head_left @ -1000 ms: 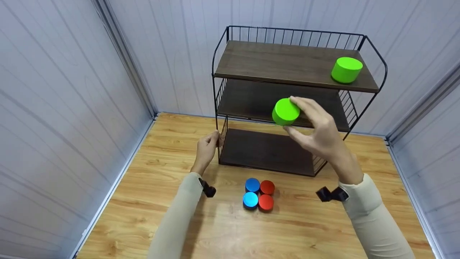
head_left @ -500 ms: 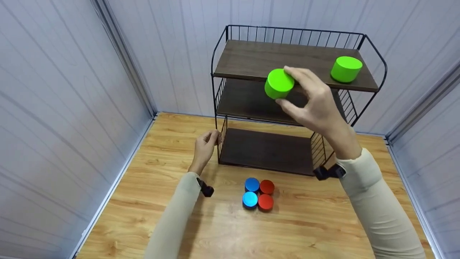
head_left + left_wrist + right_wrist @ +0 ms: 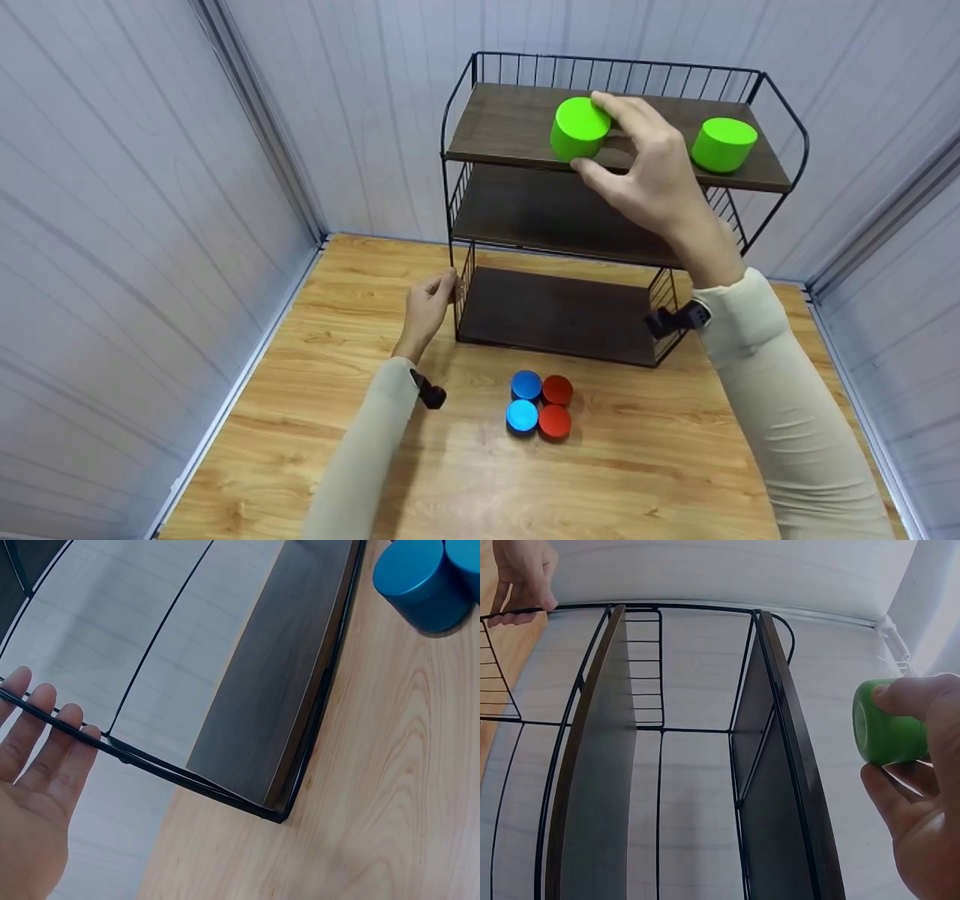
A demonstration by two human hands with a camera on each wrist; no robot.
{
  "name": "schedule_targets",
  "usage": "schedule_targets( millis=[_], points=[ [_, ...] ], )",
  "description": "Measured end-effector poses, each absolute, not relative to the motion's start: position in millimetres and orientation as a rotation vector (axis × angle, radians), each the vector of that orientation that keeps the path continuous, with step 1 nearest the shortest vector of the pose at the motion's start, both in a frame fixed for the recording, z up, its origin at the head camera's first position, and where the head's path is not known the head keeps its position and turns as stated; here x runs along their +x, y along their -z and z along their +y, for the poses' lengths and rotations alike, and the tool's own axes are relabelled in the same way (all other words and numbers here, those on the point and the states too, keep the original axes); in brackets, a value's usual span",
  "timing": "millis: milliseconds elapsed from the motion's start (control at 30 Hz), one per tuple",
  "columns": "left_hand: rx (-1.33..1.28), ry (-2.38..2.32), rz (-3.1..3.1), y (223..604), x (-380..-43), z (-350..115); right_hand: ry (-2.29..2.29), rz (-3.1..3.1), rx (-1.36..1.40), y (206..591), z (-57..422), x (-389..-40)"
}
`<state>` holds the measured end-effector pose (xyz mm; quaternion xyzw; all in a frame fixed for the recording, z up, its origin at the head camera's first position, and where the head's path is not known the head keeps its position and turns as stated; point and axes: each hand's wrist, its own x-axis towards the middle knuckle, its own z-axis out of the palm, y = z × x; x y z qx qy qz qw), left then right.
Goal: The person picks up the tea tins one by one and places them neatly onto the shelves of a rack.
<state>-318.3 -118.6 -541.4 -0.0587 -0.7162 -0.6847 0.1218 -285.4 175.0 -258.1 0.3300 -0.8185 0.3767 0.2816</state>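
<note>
My right hand [image 3: 651, 169] pinches a green cylinder [image 3: 580, 129] between thumb and fingers, in front of and above the top board of a shelf rack [image 3: 517, 120]. In the right wrist view, a gap shows between this green cylinder [image 3: 889, 722] and the top board [image 3: 810, 787]. Another green cylinder [image 3: 723, 145] stands upright on that board's right end. My left hand [image 3: 427, 309] holds the rack's black wire side frame low on the left; in the left wrist view its fingers [image 3: 75, 757] hook round the rod [image 3: 161, 771].
On the wooden floor [image 3: 637, 465] before the rack, two blue cylinders [image 3: 523, 417] and two red cylinders [image 3: 555, 421] stand close together. The rack has a middle board [image 3: 540, 210] and a bottom board [image 3: 555, 311]. Pale panel walls [image 3: 360, 135] surround it.
My right hand has raised the green cylinder from in front of the middle board to the height of the top board, moving slightly left. The left hand has stayed on the frame.
</note>
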Motion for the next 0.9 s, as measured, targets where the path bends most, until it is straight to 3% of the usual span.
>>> schedule_targets(
  millis=[900],
  points=[
    [-0.174, 1.964, -2.114, 543.9, -319.4, -117.9, -0.902, -2.41, 0.769, 252.8, 150.6, -319.8]
  ],
)
